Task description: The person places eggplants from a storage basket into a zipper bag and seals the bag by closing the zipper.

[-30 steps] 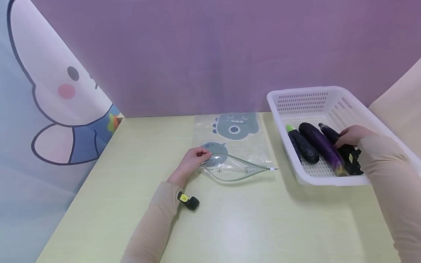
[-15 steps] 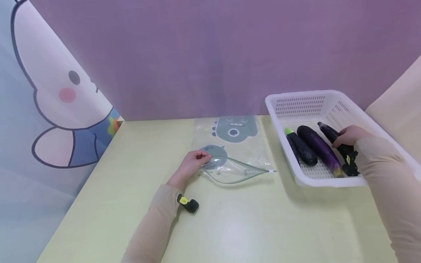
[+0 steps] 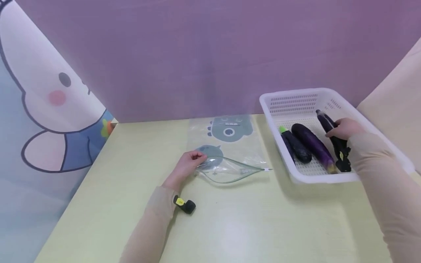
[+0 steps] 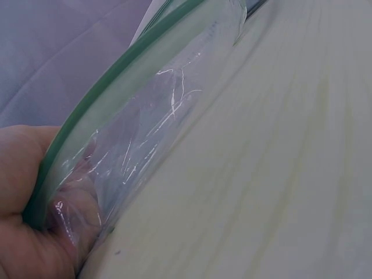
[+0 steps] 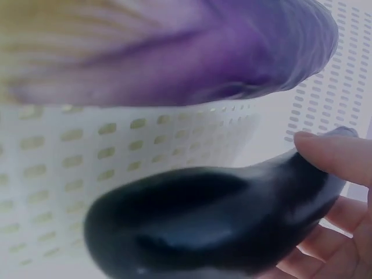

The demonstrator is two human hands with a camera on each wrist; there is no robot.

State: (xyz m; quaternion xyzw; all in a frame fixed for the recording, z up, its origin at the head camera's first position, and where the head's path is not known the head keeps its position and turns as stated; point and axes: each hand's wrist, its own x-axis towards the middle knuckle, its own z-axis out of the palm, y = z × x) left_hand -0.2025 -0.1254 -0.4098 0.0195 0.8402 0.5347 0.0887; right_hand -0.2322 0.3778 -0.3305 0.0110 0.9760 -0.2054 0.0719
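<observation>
My left hand pinches the left corner of the open mouth of a clear zip bag. The bag lies flat on the table, its green zip edges bowed apart; in the left wrist view fingertips show through the plastic. Over in the white basket, my right hand grips a dark eggplant, thumb on one side and fingers curled beneath in the right wrist view. Left of it lie a purple eggplant and a dark one with a green tip. Another dark one is partly hidden by the basket wall.
A pale table spreads in front. The basket's raised rim surrounds the eggplants on the right. A purple backdrop stands behind the table, and a cartoon-print cloth hangs on the left.
My right hand has raised the dark eggplant slightly, its far end rising and separating from the purple one. The left hand keeps its pinch on the bag. The whole view has shifted slightly.
</observation>
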